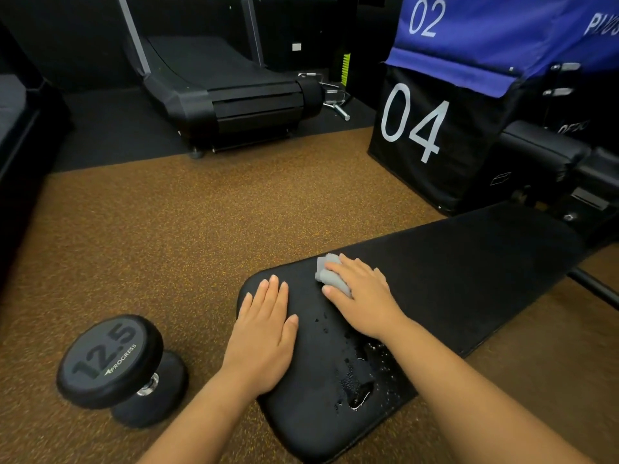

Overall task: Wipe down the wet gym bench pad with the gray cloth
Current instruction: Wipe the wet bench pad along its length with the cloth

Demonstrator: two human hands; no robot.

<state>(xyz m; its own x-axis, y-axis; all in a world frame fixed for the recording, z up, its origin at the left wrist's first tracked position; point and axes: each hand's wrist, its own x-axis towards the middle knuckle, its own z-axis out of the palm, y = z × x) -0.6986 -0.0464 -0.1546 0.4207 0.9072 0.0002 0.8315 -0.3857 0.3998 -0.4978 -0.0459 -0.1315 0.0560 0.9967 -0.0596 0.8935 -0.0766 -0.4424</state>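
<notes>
A person's right hand (363, 298) pressed a bunched gray cloth (330, 274) onto the black bench pad (452, 279) near the middle of the frame, fingers curled over the cloth and the thumb pinching its near side. The cloth sat close to the pad's upper-left long edge, just inside it. The left hand (264, 333) lay flat and spread, palm down, on the pad's rounded lower-left end, its outer fingers reaching that edge.

Water droplets and a small puddle (360, 380) glistened at lower center, between the 2 forearms and toward the pad's near long edge, well short of the cloth. Beyond the right hand the pad stretched dark and bare toward the upper right, where the bench's frame and joint (569, 209) began.

A 12.5 dumbbell (114, 366) rested on the brown speckled floor (201, 212) at lower left, just beside the left forearm but apart from the pad. Open floor spread across the center left. A black box marked 04 (415, 128) stood at upper right near the pad's far end, with a blue box marked 02 (469, 31) stacked above it, and a curved treadmill (234, 92) sat at the top.
</notes>
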